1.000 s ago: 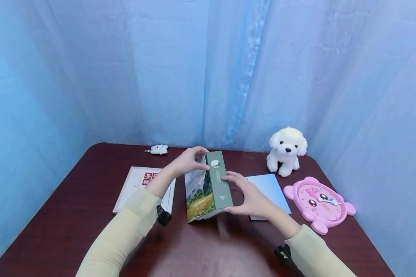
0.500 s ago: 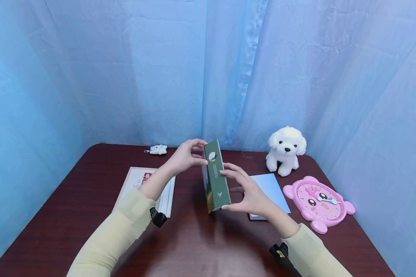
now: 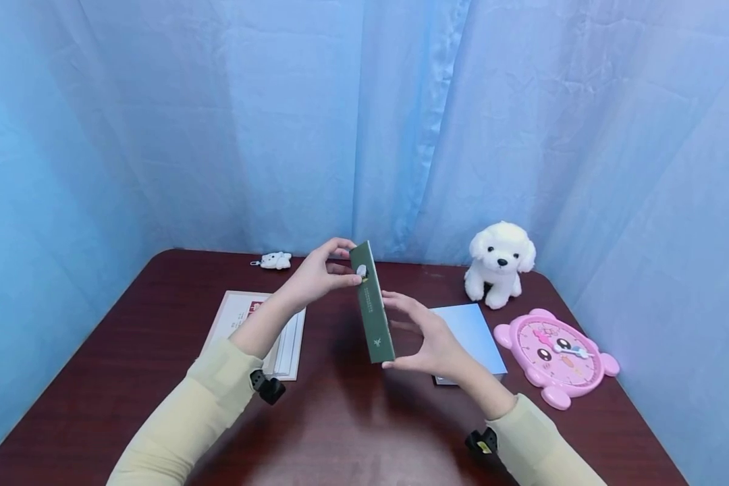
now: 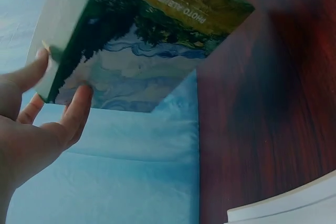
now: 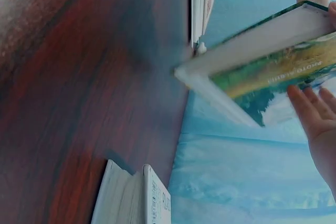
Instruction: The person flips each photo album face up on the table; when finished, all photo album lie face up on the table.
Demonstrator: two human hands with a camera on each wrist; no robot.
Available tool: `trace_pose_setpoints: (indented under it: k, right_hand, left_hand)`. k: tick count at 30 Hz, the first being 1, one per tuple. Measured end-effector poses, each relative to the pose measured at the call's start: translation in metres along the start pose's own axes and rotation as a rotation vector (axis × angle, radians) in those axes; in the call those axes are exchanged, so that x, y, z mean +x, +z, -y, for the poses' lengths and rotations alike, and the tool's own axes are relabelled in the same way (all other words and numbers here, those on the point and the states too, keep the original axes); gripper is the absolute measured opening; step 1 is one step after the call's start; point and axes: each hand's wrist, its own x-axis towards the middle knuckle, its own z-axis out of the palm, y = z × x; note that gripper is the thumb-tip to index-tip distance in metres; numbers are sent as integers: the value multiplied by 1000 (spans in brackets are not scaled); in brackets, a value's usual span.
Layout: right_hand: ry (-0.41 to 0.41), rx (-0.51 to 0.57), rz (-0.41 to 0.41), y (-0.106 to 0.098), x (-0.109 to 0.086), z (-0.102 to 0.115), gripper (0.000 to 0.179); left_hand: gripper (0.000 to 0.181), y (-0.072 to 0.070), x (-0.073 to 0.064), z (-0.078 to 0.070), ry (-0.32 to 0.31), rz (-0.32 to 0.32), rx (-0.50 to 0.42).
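Observation:
A photo album [image 3: 374, 314] with a green spine and a painted landscape cover is held above the table, spine up and tilted. My left hand [image 3: 316, 275] grips its far end, thumb on the spine; in the left wrist view the fingers of that hand [image 4: 47, 129] lie along the painted cover. At the near end and right side my right hand [image 3: 433, 337] holds it between thumb and fingers. The right wrist view has the album [image 5: 278, 72] with its pale page edges facing down to the table, and the right hand's fingers [image 5: 315, 108] against the other cover.
A white book with red print [image 3: 233, 314] lies at left, partly behind the left arm. Right of the album lies a light-blue book [image 3: 470, 337]. A pink toy clock [image 3: 560, 354], a white plush dog [image 3: 501, 270] and a small white plush keychain [image 3: 276, 260] are on the dark wooden table [image 3: 352, 432].
The album has lifted and shifted slightly left. Its painted left cover has turned out of the head view, leaving the green spine showing. Both hands have moved with it.

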Motion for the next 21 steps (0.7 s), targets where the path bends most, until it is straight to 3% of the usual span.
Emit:
trace_pose_setpoints:
  k: [7, 11, 15, 21]
  right_hand:
    - [16, -222, 23, 5, -5, -13, 90]
    - [17, -222, 29, 9, -6, -15, 89]
    - [14, -236, 41, 14, -7, -16, 89]
    - [-50, -270, 33, 20, -7, -19, 92]
  left_hand:
    - [51, 6, -8, -6, -17, -9, -85]
    - [50, 10, -9, -6, -9, -44, -119]
    - [49, 12, -10, -5, -18, -83, -95]
    - [42, 15, -13, -7, -51, -158, -74]
